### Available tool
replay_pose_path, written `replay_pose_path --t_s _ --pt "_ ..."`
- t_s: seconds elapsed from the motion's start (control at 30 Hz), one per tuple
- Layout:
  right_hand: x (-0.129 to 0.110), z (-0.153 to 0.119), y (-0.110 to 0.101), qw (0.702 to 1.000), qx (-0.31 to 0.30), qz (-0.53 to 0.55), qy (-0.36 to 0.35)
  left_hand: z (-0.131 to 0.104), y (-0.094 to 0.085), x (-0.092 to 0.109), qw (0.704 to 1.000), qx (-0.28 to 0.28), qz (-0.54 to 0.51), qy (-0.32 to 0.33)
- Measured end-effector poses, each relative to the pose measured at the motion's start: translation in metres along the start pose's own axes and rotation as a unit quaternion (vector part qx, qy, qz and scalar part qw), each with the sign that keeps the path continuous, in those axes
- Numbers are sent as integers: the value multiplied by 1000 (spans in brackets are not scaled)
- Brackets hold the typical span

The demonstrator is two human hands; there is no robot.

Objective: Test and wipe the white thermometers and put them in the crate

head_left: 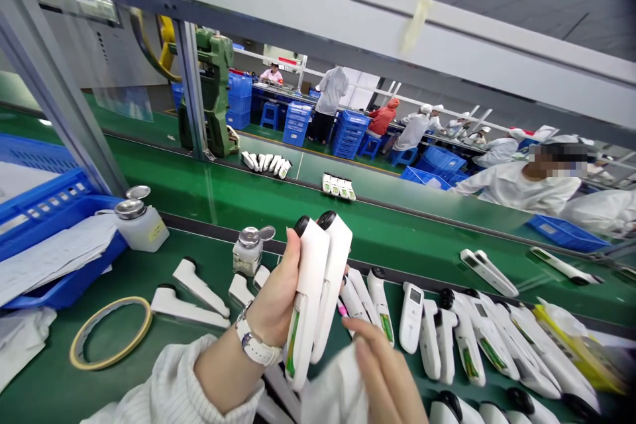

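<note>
Two white forehead thermometers with black ends stand side by side in my left hand, whose fingers are wrapped round them. A green strip shows inside the open slot of the nearer one. Low in the view, my right hand is closed on a white cloth, partly smeared by motion, just below and right of the thermometers. More white thermometers lie around my hands, among them a pair to the left and one with a small screen to the right.
Two pump bottles stand along the bench's back edge. A tape roll and a blue tray with papers are at left. Beyond runs a green conveyor carrying thermometers. A co-worker sits across it.
</note>
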State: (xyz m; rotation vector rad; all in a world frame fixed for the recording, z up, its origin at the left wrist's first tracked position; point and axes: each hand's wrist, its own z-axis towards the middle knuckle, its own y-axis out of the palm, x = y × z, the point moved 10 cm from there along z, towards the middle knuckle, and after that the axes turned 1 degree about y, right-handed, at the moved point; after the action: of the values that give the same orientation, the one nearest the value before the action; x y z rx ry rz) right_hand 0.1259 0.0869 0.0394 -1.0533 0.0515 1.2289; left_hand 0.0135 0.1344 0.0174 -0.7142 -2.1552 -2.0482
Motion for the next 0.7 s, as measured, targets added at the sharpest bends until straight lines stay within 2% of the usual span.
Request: replay_pose_path --t_s 0.07,0.1,0.17,0.2,0.3,0.37,0.47,0.57,0.63,0.7 --pt "24 7 -8 988 11 94 121 0 -1 -4 1000 0 -5 -15" --pt "33 9 -12 971 24 164 170 0 -1 -6 1000 1 -7 -22" --pt "39 14 -24 933 69 275 223 -1 0 -10 999 -4 -10 -33" --pt "37 19 -35 927 107 285 219 -1 1 -11 999 -9 -15 -38" --pt "13 39 -69 953 209 173 137 -3 8 -17 998 -33 -33 -53" --pt "-12 57 -69 977 203 56 24 -5 11 -20 996 -46 -43 -59" --pt "-29 67 -31 983 107 -75 -127 -7 13 -21 996 -52 -49 -57" --pt "-30 50 5 969 44 -141 -200 -6 12 -18 996 -54 -56 -48" --pt "-40 33 17 960 22 -143 -238 -5 10 -19 995 -47 -65 -65" --pt "-56 20 21 956 4 -114 -270 -5 8 -20 993 -36 -71 -82"
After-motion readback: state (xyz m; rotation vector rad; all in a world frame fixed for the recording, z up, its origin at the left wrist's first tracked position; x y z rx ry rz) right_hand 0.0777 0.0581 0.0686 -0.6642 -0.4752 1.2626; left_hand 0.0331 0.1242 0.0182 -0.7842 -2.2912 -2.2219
